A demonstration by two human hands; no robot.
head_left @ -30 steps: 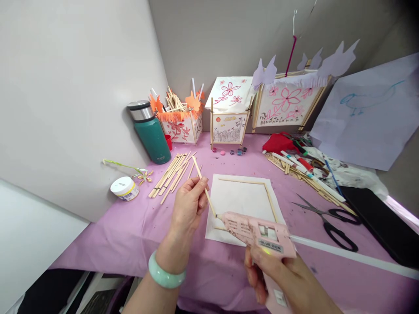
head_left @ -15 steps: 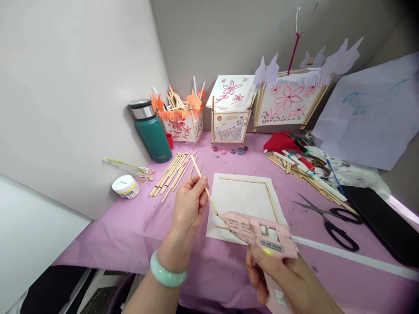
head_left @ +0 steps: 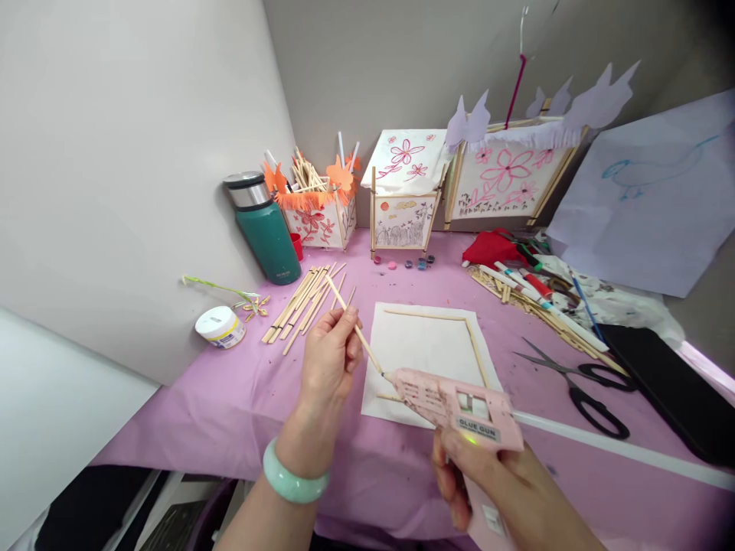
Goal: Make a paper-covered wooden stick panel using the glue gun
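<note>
My left hand (head_left: 333,352), with a pale green bangle at its wrist, pinches a thin wooden stick (head_left: 367,348) that slants down to the right. In my right hand (head_left: 482,474) is a pink glue gun (head_left: 448,398), its handle wrapped by my fingers. The gun's nozzle meets the lower end of the stick, or comes very near it. Beneath them a white paper sheet (head_left: 422,344) lies on the table, with sticks along its top, right and bottom edges. The bottom stick is partly hidden by the gun.
Several loose sticks (head_left: 304,306) lie left of the sheet, near a white-lidded jar (head_left: 221,327) and a green bottle (head_left: 268,237). Black scissors (head_left: 579,379) and a black slab (head_left: 666,390) are at right. Decorated paper-and-stick boxes (head_left: 402,218) stand along the back.
The stick in my left hand has tilted a little, its upper end shifting left. The glue gun stays nearly still, its nozzle at the stick's lower end.
</note>
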